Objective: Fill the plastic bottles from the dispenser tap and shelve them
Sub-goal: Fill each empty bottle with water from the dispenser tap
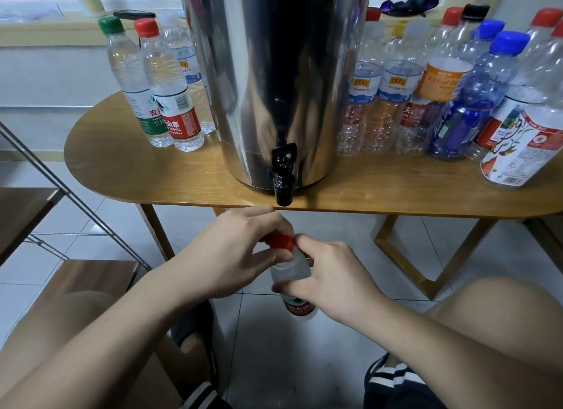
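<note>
Bottle point(292, 270) in right hand point(332, 282), cap point(278, 241) — left hand point(234, 253)

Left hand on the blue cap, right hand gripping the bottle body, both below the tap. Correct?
No, the cap is red, not blue. The head view shows the left hand pinching it while the right hand grips the bottle body, both below the tap.

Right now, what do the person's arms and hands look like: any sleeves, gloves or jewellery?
The left hand and right hand are bare: no gloves, and no ring, watch or bracelet shows on either. Both arms are uncovered all the way to the frame edge, with no sleeve in view. No markings, tape or cables show on them.
</note>
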Demonstrator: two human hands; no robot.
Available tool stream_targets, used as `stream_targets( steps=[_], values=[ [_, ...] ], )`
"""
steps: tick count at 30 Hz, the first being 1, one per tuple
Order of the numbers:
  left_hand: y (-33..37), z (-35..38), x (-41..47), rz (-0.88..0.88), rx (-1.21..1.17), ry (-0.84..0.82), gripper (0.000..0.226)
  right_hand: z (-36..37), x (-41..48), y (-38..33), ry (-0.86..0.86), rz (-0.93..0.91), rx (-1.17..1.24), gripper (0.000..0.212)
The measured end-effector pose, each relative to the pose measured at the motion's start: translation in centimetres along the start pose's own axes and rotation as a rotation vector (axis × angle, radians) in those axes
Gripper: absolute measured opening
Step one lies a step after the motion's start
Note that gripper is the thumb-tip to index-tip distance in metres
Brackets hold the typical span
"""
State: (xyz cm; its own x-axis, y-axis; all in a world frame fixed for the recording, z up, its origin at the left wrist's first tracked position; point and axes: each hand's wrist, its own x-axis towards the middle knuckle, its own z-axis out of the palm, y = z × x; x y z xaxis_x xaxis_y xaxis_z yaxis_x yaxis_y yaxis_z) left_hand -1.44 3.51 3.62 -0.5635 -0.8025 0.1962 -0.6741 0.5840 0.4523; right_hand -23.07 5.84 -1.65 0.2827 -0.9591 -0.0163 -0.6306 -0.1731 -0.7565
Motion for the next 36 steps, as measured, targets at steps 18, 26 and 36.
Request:
stream_targets(
  steps=[18,26,36],
  values=[
    [-2.1,2.4,-1.1,-0.189,-0.374,-0.078,0.045,-4.3,-0.7,-0.5,0.172,-0.065,0.180,0.043],
    [-0.9,4.0,-0.2,-0.149,-0.385,-0.101,0.066,-4.9,-1.4,-1.3,0.166,-0.156,0.248,0.048],
    [-1.4,1.5,-0.8,-0.123,-0.367,-0.103,0.055,-5.1,-1.4,-1.1,0.055,-0.181,0.269,0.068]
  ],
)
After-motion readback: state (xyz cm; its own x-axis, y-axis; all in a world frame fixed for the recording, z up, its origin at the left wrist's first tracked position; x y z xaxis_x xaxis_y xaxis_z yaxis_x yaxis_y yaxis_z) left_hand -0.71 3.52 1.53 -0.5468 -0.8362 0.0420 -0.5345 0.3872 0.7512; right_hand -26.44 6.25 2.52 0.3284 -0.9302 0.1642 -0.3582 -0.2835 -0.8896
